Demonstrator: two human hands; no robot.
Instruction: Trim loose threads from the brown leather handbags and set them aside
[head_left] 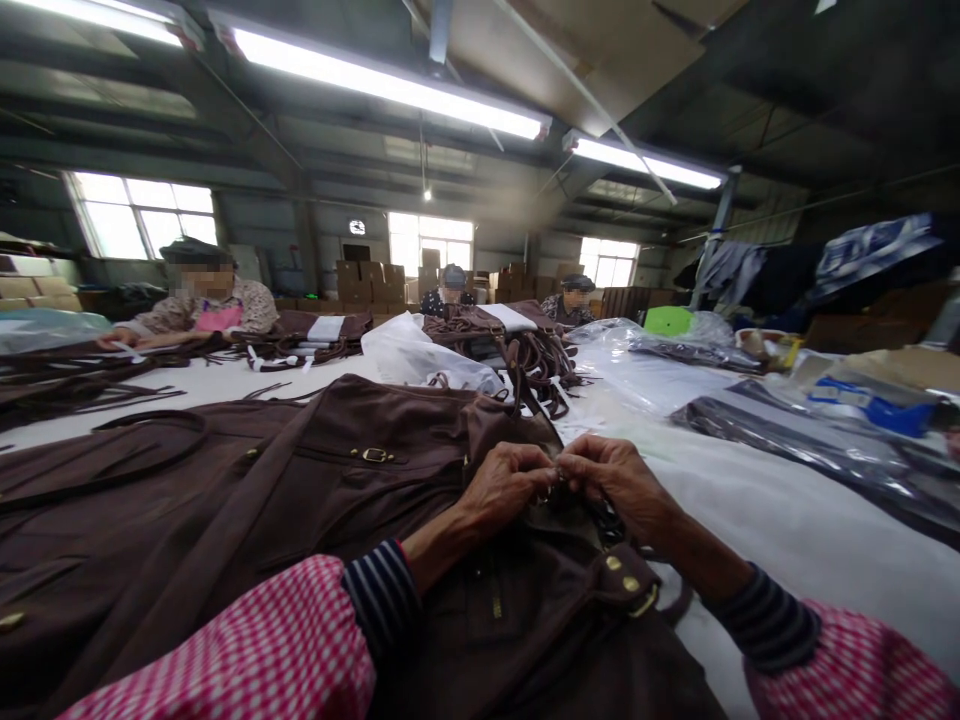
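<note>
Brown leather goods with gold-coloured fittings, seemingly bags, cover the near table; a small buckle (375, 455) shows on one. My left hand (510, 485) and my right hand (619, 490) meet over the opening of the nearest brown bag (525, 600). Thumb and fingers of both are pinched together at a small spot by its edge. Some metal glints between the fingertips, but the piece itself is too small and covered to name. Below my right hand, a strap tab (622, 580) carries two round rivets and a metal ring.
Across the white table (750, 520) lie a pile of brown straps and bags (517, 340), clear plastic wrapping (637, 350) and a plastic-wrapped dark item (810, 440). One co-worker (217, 305) sits at the far left, two more farther back. Cartons (367, 285) stand behind.
</note>
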